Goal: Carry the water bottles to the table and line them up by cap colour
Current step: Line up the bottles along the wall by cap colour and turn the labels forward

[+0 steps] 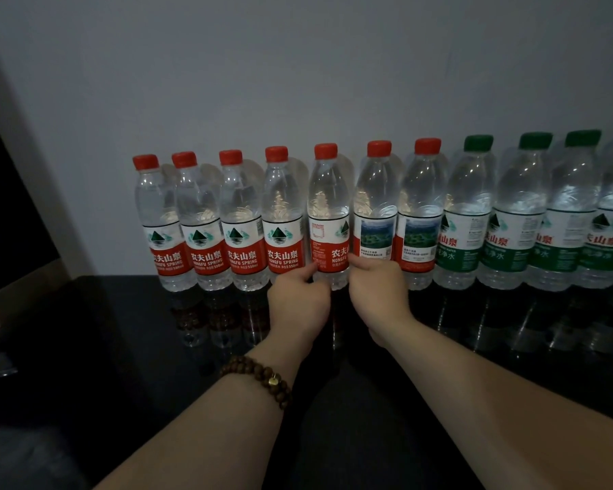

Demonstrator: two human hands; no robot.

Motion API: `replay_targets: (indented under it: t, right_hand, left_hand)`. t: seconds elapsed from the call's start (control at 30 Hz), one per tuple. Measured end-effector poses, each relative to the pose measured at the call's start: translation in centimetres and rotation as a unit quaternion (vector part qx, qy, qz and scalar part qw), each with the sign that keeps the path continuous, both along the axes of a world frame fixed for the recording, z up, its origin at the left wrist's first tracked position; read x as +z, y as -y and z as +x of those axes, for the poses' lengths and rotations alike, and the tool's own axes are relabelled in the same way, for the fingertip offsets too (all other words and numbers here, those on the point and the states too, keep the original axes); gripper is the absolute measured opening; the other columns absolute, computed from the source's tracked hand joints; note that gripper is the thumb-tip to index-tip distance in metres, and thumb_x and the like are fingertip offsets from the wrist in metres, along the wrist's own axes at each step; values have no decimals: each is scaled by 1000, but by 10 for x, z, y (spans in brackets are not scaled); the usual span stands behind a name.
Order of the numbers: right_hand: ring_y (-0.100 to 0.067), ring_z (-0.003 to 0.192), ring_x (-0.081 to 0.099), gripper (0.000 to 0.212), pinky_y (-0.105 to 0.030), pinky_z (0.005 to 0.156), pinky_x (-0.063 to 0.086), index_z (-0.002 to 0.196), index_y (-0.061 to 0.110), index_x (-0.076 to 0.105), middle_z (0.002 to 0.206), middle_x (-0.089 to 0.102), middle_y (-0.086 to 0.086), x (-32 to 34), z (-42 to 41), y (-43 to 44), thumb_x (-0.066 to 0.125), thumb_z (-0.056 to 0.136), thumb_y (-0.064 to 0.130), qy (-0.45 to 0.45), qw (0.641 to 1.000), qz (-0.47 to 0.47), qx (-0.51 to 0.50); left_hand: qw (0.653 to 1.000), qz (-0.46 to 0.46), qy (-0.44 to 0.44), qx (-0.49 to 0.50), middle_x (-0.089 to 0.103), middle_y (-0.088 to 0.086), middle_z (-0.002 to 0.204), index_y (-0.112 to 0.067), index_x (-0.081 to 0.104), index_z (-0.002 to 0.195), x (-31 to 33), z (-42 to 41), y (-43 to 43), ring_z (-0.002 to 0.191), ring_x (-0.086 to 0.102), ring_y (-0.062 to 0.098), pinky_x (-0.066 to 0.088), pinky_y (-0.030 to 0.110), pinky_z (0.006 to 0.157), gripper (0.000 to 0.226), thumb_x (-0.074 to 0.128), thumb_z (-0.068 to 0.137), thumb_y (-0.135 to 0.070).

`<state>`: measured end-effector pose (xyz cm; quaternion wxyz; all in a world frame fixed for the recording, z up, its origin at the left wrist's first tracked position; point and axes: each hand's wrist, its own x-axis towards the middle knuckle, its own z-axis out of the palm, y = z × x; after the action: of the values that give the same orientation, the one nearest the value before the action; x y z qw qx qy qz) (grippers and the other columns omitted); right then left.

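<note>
Here, left hand (298, 300), right hand (379, 288), each grip one straight forefinger pressing fifth red-capped bottle (328, 206)

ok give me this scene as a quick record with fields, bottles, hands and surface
surface: dark glossy table against a pale wall
red-cap bottles: seven, upright, side by side, left part of the row
green-cap bottles: four in view, upright, right of the red ones, the last cut by the frame edge
touched: fifth red-cap bottle from the left
left hand: a fingertip on its left side, low on the label
right hand: a fingertip on its right side
left wrist: beaded bracelet
</note>
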<state>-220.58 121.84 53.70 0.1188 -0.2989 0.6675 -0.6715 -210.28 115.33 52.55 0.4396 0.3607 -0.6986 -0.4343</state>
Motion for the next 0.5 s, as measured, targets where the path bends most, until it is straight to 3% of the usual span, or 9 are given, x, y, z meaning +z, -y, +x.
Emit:
replay_targets:
  t: [0.1, 0.17, 0.27, 0.33, 0.43, 0.5]
  right_hand:
    - [-13, 113, 62, 33, -26, 99, 46, 116, 13, 77, 124, 73, -1, 1, 1, -2, 60, 91, -1, 19, 999, -15, -21]
    - [-14, 110, 63, 33, -25, 97, 46, 115, 12, 77, 123, 73, -2, 1, 1, -3, 58, 91, 0, 11, 999, -13, -37]
    - [-19, 121, 61, 36, -34, 108, 47, 123, 11, 74, 129, 70, -5, 3, 2, -3, 57, 92, 2, -4, 999, -9, -42]
    - [-17, 121, 59, 37, -34, 111, 45, 123, 10, 73, 130, 69, -5, 2, 2, -2, 58, 91, 0, -8, 999, -4, -34]
    - [-13, 113, 62, 34, -25, 98, 44, 114, 12, 78, 123, 73, -2, 2, 2, -3, 59, 90, -2, 9, 999, -15, -44]
    - [-14, 112, 63, 34, -24, 94, 44, 113, 13, 78, 121, 74, -1, 2, 2, -3, 58, 89, -1, 15, 998, -19, -51]
  left_hand:
    - [1000, -4, 8, -19, 57, -28, 79, -25, 67, 136, 2, -1, -1, 67, 63, -12, 40, 2, 47, 49, 65, 89, -12]
    - [1000, -9, 6, -13, 59, -28, 68, -25, 71, 130, 2, -1, -2, 65, 59, -20, 40, 3, 46, 44, 65, 89, -11]
    - [1000, -3, -1, 7, 61, -32, 56, -24, 78, 114, -1, 0, -1, 66, 65, -5, 42, 5, 46, 31, 66, 89, -12]
    - [1000, -4, 1, 1, 61, -28, 61, -25, 76, 120, -1, -1, -1, 68, 63, -10, 42, 4, 48, 35, 66, 89, -13]
    - [1000, 2, 11, -21, 62, -25, 85, -27, 67, 136, 0, -2, -3, 76, 66, 0, 48, 14, 58, 48, 65, 90, -17]
    - [1000, 5, 10, -16, 62, -23, 86, -28, 65, 138, 1, -2, -3, 79, 67, 5, 52, 20, 60, 51, 65, 88, -18]
